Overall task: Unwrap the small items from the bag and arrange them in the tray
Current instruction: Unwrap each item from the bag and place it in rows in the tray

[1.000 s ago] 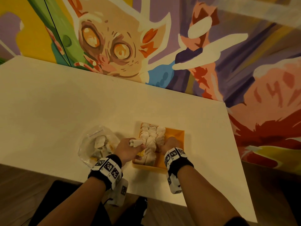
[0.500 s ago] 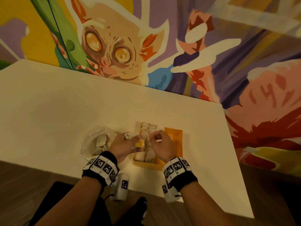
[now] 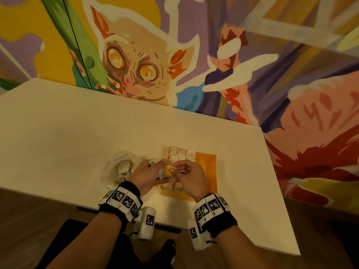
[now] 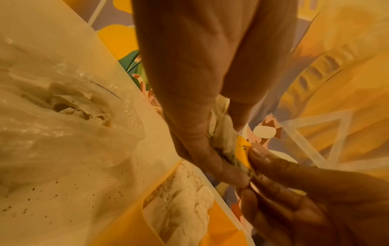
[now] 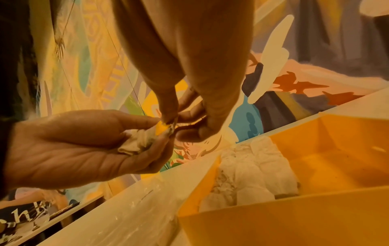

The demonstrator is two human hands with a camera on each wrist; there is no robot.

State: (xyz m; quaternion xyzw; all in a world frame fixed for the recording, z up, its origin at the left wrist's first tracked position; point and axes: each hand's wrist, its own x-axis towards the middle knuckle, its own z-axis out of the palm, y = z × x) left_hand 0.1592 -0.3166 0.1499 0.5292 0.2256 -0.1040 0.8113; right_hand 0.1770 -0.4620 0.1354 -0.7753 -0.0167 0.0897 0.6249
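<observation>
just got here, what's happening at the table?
A person is unwrapping a small white wrapped item. The left hand holds it while the right hand pinches its yellow tag, above the near left end of the orange tray. The tray's left side already holds rows of white pieces. The clear bag, left of the tray, has more inside.

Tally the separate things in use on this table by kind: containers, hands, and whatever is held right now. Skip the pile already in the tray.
1 orange tray
1 clear plastic bag
2 hands: left hand, right hand
1 white bundle with a yellow tag, gripped by the left hand and pinched by the right
Total: 5
</observation>
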